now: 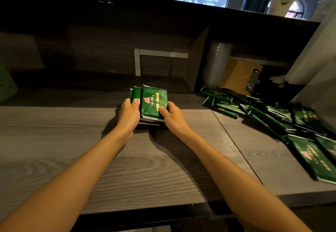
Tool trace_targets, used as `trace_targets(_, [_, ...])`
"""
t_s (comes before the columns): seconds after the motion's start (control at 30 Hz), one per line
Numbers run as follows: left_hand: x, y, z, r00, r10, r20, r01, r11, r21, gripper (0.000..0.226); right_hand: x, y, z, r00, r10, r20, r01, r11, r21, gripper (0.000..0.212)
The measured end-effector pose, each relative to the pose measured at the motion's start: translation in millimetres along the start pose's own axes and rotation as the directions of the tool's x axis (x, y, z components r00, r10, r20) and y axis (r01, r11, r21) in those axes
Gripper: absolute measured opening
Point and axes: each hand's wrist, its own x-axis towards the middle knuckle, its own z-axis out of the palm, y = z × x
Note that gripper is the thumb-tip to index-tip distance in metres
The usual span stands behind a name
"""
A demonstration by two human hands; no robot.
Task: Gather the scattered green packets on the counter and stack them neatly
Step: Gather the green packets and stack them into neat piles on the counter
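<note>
A bundle of green packets [152, 98] with red and yellow print stands on edge on the grey wood counter [72, 141], at its middle back. My left hand [128, 112] grips the bundle's left side, fingers curled over the packets. On the right side my right hand [172, 114] holds the same bundle, thumb pressed on the front packet. A few flat packets lie under the bundle. Several more green packets [272, 115] lie scattered in a loose heap on the counter to the right, reaching the right edge.
A stack of clear plastic cups [216, 64] stands behind the scattered heap, next to a brown clipboard [240, 75]. A dark raised back wall with a divider [198, 59] closes the counter's far side. A pale green object [5, 82] sits at the far left.
</note>
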Motion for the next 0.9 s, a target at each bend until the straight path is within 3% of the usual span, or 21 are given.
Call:
trace_targets(0.23, [-11.4, 13.4, 4.4, 0.983, -0.065, 0.173, 0.104, 0.969, -0.224, 0.035, -4.7, -8.1, -6.8, 0.993, -0.115, 0.018, 0.116, 0.967, -0.228, 0.032])
trace_targets(0.37, [-14.3, 22.5, 13.3, 0.971, -0.109, 0.215, 0.154, 0.967, -0.204, 0.041, 6.3, -12.6, -39.7, 0.999, 0.047, 0.019, -0.045, 0.993, -0.113, 0.031])
trace_targets(0.47, [-13.6, 28.7, 26.3, 0.959, -0.141, 0.245, 0.189, 0.964, -0.187, 0.038, 22.7, 0.7, -82.0, 0.985, 0.101, -0.142, -0.122, 0.981, -0.149, 0.028])
trace_targets(0.57, [-11.6, 31.9, 44.9, 0.955, -0.157, 0.252, 0.205, 0.963, -0.177, 0.04, 29.6, 28.1, -117.0, 0.966, 0.049, -0.252, -0.177, 0.839, -0.515, 0.027])
trace_targets(0.63, [-11.6, 32.8, 59.3, 0.956, -0.163, 0.244, 0.207, 0.963, -0.171, 0.04, 27.5, 46.6, -132.3, 0.958, 0.096, -0.271, -0.258, 0.701, -0.665, 0.043])
trace_targets(0.73, [-12.5, 32.5, 80.1, 0.95, -0.175, 0.259, 0.226, 0.957, -0.183, 0.04, 27.5, 68.1, -144.2, 0.947, 0.219, -0.237, -0.321, 0.568, -0.758, 0.065])
trace_targets(0.9, [-14.1, 29.7, 94.1, 0.954, -0.168, 0.246, 0.21, 0.965, -0.155, 0.036, 24.0, 71.7, -142.9, 0.963, 0.2, -0.183, -0.262, 0.518, -0.814, 0.059])
